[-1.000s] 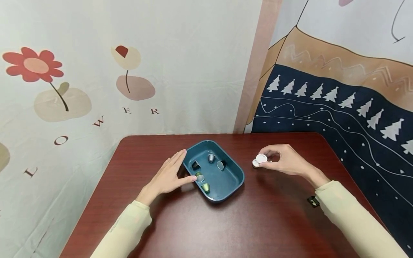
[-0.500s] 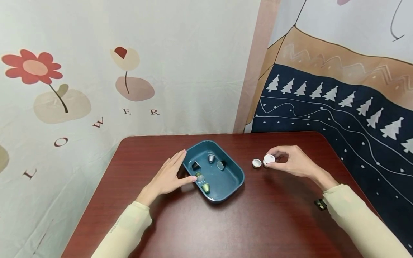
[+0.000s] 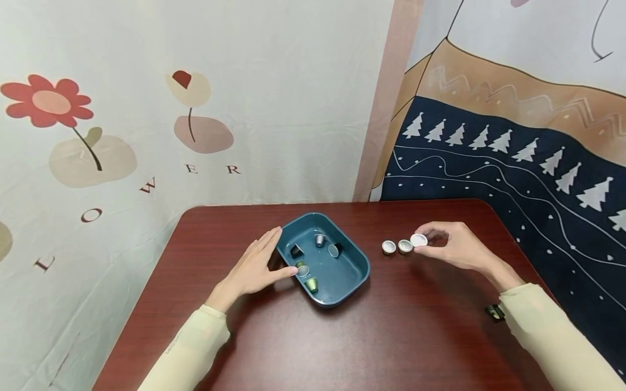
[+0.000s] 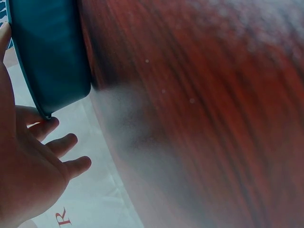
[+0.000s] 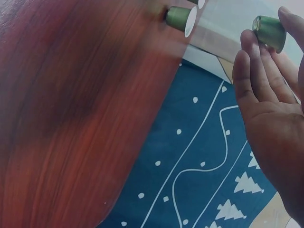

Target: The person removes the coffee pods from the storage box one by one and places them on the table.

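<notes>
My left hand [image 3: 254,269] rests at the left side of a blue rectangular tray [image 3: 352,279], its fingers extended along the rim and its thumb on the near part. In the left wrist view, fingertips touch the corner of the tray [image 4: 50,52]. My right hand [image 3: 457,245] pinches a coffee capsule [image 3: 419,240], white lid facing up, between thumb and fingers. Its body shows green in the right wrist view [image 5: 270,33]. Just left of it, two capsules stand lid up on the table, one nearer [image 3: 405,246] and one farther left [image 3: 388,247].
Several capsules lie in the tray, among them a silver one [image 3: 320,240], a black one [image 3: 296,251] and a green one [image 3: 312,284]. A small dark object [image 3: 495,313] shows beside the right sleeve. A printed cloth [image 3: 303,108] hangs behind the brown table [image 3: 313,347].
My right hand has moved right with the pinched capsule, away from the two standing capsules. The second one, partly hidden half a second ago, now shows whole. The left hand has stayed at the tray.
</notes>
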A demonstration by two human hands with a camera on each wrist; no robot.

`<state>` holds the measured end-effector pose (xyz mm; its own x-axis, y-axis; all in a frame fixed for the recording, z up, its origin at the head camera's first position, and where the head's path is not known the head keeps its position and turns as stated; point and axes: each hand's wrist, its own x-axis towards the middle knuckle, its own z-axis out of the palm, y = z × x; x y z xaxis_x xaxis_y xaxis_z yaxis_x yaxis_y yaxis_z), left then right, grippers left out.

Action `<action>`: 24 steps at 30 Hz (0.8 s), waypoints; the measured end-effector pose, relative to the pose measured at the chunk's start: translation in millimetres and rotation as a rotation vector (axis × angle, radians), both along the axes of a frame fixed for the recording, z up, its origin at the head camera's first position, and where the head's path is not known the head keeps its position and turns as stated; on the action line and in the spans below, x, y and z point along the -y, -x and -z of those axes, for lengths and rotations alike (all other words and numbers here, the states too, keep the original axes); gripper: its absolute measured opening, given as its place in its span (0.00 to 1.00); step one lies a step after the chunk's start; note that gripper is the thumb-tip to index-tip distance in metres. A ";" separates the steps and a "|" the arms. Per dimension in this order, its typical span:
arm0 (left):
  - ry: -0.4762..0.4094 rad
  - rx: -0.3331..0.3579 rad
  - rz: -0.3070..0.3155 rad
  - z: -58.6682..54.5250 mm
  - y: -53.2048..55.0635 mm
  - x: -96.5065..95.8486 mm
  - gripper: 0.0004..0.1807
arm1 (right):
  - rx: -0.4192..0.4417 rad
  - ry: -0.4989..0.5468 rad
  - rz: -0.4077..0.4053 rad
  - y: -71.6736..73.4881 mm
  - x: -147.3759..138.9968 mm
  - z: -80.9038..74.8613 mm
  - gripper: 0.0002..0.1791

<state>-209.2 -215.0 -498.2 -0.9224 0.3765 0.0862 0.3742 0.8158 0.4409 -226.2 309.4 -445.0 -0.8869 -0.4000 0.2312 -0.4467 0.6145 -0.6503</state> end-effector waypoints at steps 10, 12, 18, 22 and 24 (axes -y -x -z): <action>-0.001 0.008 -0.001 -0.6 -0.8 -0.2 0.65 | 0.034 0.009 0.051 -3.8 -15.9 9.1 0.17; 0.000 0.005 -0.001 -0.1 -0.6 -0.2 0.65 | 0.033 0.014 0.058 -4.1 -19.2 11.6 0.17; 0.003 -0.004 -0.001 0.3 -0.6 0.0 0.65 | 0.039 0.019 0.076 -4.3 -27.5 19.3 0.16; -0.002 -0.009 -0.001 -0.5 -1.4 -0.2 0.65 | 0.043 0.022 0.087 -2.9 -30.5 25.6 0.16; -0.005 -0.011 0.001 -1.3 -1.9 -0.5 0.64 | 0.047 0.027 0.089 -1.6 -30.8 29.0 0.15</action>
<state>-207.3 -214.5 -496.9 -0.9210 0.3769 0.0985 0.3800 0.8135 0.4403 -224.6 340.2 -474.0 -0.9288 -0.3132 0.1979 -0.3594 0.6321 -0.6865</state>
